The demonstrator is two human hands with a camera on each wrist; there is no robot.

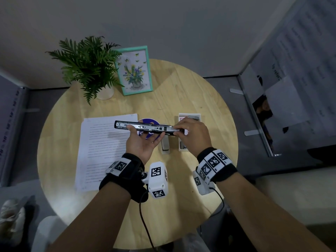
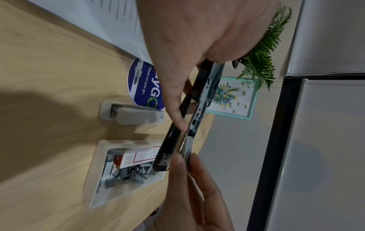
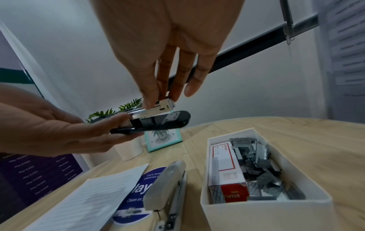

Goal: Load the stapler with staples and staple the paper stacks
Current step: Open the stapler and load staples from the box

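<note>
A black stapler is swung open flat, its silver magazine facing up, above the table. My left hand holds it from below, thumb on the rail and fingers curled round the black body. My right hand pinches the magazine's silver front end between thumb and fingers. I cannot tell whether a staple strip lies under those fingers. A stack of printed paper lies at the left. A white tray holds loose staple strips and a red-and-white staple box.
A second, light grey stapler lies on the round wooden table between the paper and the tray. A blue round sticker lies under my hands. A potted fern and a teal picture frame stand at the back.
</note>
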